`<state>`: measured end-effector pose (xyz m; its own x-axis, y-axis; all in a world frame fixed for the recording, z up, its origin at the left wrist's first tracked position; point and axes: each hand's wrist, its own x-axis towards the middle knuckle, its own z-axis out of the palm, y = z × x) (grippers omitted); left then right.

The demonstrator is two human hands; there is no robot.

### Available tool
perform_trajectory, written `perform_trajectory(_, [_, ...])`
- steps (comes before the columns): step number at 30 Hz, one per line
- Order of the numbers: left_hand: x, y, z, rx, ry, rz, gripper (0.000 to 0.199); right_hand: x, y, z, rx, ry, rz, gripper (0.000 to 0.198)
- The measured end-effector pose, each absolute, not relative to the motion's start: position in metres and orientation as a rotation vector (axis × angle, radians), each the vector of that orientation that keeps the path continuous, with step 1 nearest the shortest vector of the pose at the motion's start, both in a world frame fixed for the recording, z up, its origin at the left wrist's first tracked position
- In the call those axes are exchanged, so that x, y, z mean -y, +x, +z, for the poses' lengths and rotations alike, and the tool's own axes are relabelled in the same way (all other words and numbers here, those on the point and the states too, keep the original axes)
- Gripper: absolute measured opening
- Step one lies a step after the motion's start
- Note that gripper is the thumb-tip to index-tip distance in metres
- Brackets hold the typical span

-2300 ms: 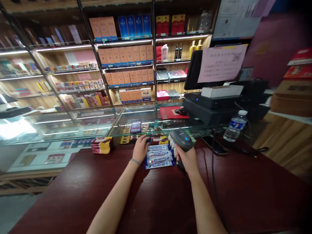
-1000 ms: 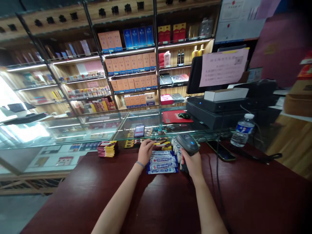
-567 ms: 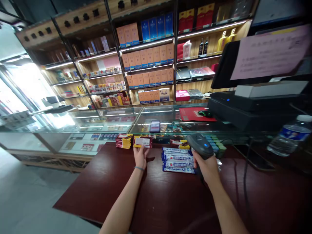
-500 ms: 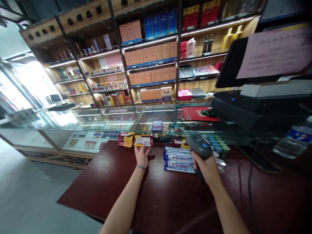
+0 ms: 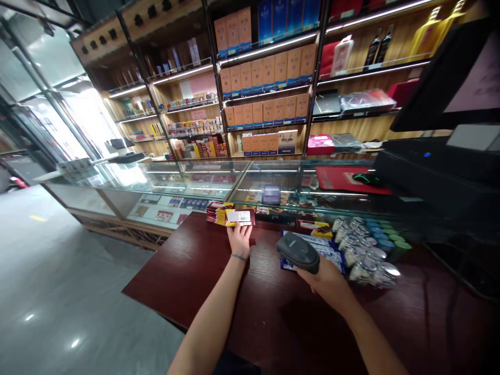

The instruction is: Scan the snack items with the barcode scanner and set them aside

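Observation:
My left hand [image 5: 239,240] grips a small red and yellow snack packet [image 5: 240,216] by its near edge, its white barcode label facing up. Touching or close beside it on the left is a stack of like packets [image 5: 219,212]. My right hand [image 5: 324,278] is wrapped round a dark handheld barcode scanner [image 5: 299,251], whose head points left toward the packet. Partly hidden behind the scanner lie several blue and white wrapped sticks [image 5: 332,255]. A few more red and yellow packets [image 5: 315,228] rest behind those.
Small jars with silver lids [image 5: 365,258] and blue and green cylinders [image 5: 386,237] stand right on the dark wooden table [image 5: 187,260]. A glass display counter [image 5: 187,179] runs along the back. A red mat with a mouse [image 5: 339,178] and a monitor [image 5: 433,78] are at the right.
The scanner has swung left and lower, over the blue and white sticks, toward the packet. My left hand still holds the packet. The view has shifted, showing more jars.

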<state>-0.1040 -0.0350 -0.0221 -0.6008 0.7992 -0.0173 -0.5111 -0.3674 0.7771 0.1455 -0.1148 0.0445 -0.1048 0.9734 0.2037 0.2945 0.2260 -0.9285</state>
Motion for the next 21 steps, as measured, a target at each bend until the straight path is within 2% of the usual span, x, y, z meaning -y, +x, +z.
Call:
perform_trajectory(4, [0.035, -0.104, -0.022, -0.992, 0.471, 2.027, 0.024, 0.115, 0.147, 0.043, 1.585, -1.22, 0.939, 0.025])
perform_trajectory(8, [0.036, -0.103, -0.022, -0.953, 0.444, 2.039, 0.03, 0.118, 0.146, 0.046, 1.581, -1.212, 0.991, 0.04])
perform_trajectory(14, [0.033, -0.106, -0.015, -0.894, 0.429, 2.073, 0.023, 0.116, 0.149, 0.052, 1.564, -1.263, 1.019, 0.044])
perform_trajectory(18, [0.03, -0.128, 0.006, -1.214, 0.592, 2.29, 0.024, 0.111, 0.155, 0.046, 1.505, -1.23, 0.935, 0.052])
perform_trajectory(21, [0.033, -0.159, 0.029, -1.557, 0.933, 2.364, 0.023, 0.106, 0.16, 0.041, 1.477, -1.216, 0.908, 0.051])
